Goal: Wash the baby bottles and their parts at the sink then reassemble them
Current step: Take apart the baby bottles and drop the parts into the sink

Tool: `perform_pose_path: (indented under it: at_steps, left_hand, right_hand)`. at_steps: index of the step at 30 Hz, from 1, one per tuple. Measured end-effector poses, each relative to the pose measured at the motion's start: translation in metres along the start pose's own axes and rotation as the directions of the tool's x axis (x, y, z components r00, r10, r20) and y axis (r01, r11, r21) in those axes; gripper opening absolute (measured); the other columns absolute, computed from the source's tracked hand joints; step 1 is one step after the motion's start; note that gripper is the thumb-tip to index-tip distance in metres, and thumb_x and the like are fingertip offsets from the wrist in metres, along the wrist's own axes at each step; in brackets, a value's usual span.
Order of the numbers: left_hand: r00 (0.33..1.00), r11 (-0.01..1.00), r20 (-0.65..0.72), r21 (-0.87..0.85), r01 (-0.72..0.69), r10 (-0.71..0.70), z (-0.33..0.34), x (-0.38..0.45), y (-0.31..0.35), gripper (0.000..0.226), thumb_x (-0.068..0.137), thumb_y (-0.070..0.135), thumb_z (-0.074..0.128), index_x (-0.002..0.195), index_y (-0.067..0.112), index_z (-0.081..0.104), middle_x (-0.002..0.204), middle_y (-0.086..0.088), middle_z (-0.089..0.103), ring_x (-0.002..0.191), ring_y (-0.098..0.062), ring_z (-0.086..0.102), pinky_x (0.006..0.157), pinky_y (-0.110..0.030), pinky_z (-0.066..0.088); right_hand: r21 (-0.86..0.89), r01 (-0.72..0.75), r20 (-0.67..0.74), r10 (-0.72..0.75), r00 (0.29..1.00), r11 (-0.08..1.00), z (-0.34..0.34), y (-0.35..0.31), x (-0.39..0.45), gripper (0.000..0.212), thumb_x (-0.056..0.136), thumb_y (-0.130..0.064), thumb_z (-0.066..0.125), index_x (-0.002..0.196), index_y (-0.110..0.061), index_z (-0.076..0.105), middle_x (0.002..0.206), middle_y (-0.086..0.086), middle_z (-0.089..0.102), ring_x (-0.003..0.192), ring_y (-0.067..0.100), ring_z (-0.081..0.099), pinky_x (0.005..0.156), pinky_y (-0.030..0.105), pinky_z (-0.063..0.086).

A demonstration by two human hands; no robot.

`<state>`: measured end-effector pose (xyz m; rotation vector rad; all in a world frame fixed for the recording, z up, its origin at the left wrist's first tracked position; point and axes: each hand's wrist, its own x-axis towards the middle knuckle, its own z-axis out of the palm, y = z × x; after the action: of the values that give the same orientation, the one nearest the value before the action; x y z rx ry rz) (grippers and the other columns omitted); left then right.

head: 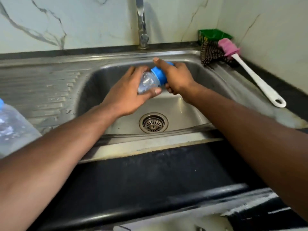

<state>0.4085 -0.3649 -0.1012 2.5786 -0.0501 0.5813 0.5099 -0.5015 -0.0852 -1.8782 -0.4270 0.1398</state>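
So the left hand [128, 95] grips the clear bottle [148, 82] over the sink [166, 105], the right hand [176, 77] curls round its blue cap [159, 75]; the cap's far end is hidden.

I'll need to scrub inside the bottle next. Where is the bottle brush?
In the head view, the bottle brush lies on the right rim of the sink, its pink head beside the dark checked cloth near the green tub.

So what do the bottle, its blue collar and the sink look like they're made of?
The bottle looks like clear plastic: see-through, with droplets showing. Its blue collar seems opaque, matte plastic. The sink looks like brushed stainless steel, grey with soft reflections. The left hand grips the bottle; the right hand grips the collar.
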Motion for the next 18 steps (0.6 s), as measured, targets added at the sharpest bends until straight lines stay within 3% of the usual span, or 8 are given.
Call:
perform_pose_path:
  at_steps: [3,6,9,11,15,18]
  left_hand:
    - [0.999,0.999,-0.049,0.049,0.023,-0.02,0.002,-0.001,0.003,0.072,0.083,0.057,0.067,0.14,0.019,0.043,0.127,-0.002,0.052,0.106,-0.018,0.056,0.088,-0.045,0.052]
    - [0.995,0.993,-0.099,0.118,0.023,-0.011,0.004,-0.002,0.008,0.068,0.083,0.057,0.066,0.136,0.02,0.045,0.122,-0.002,0.055,0.101,-0.022,0.059,0.082,-0.046,0.053]
    - [0.989,0.988,-0.15,0.152,0.033,-0.01,0.003,-0.004,0.011,0.067,0.083,0.053,0.071,0.136,0.02,0.045,0.123,-0.003,0.058,0.1,-0.025,0.062,0.082,-0.047,0.053]
    - [0.985,0.984,-0.172,0.175,0.028,0.002,0.002,-0.005,0.014,0.067,0.082,0.05,0.073,0.134,0.019,0.046,0.121,-0.004,0.06,0.097,-0.027,0.064,0.08,-0.048,0.054]
    - [0.986,0.98,-0.168,0.193,0.044,-0.012,-0.001,-0.005,0.022,0.061,0.081,0.049,0.069,0.128,0.018,0.049,0.113,-0.004,0.061,0.091,-0.027,0.064,0.074,-0.046,0.056]
    - [0.984,0.978,-0.177,0.201,0.048,-0.012,0.0,-0.006,0.026,0.06,0.08,0.051,0.065,0.129,0.019,0.049,0.113,-0.004,0.061,0.092,-0.027,0.064,0.073,-0.045,0.057]
  right_hand:
    - [0.015,-0.008,0.007,0.008,1.0,1.0,0.002,0.002,-0.002,0.051,0.09,-0.062,0.056,0.105,-0.014,0.062,0.071,0.001,0.057,0.051,0.012,0.05,0.042,0.022,0.038]
    - [0.064,-0.005,-0.025,0.007,1.0,0.998,0.003,0.005,-0.001,0.04,0.087,-0.062,0.06,0.088,-0.023,0.062,0.071,-0.002,0.06,0.056,0.011,0.052,0.058,0.03,0.041]
    - [0.069,-0.013,-0.025,0.015,1.0,0.998,0.005,0.007,-0.003,0.038,0.086,-0.063,0.059,0.088,-0.025,0.062,0.079,-0.001,0.065,0.063,0.01,0.055,0.067,0.034,0.043]
    - [0.076,0.0,-0.003,0.0,1.0,0.997,0.004,0.006,-0.005,0.037,0.088,-0.062,0.059,0.093,-0.026,0.062,0.081,-0.003,0.065,0.062,0.009,0.055,0.066,0.033,0.044]
    - [0.071,-0.033,0.019,0.032,0.999,0.997,0.002,-0.002,-0.011,0.061,0.081,-0.076,0.055,0.1,-0.019,0.065,0.074,-0.005,0.06,0.059,0.007,0.052,0.057,0.027,0.039]
    - [0.085,-0.047,0.003,0.047,0.999,0.995,0.0,-0.003,-0.013,0.054,0.084,-0.073,0.057,0.093,-0.02,0.064,0.067,-0.006,0.058,0.055,0.006,0.052,0.053,0.024,0.037]
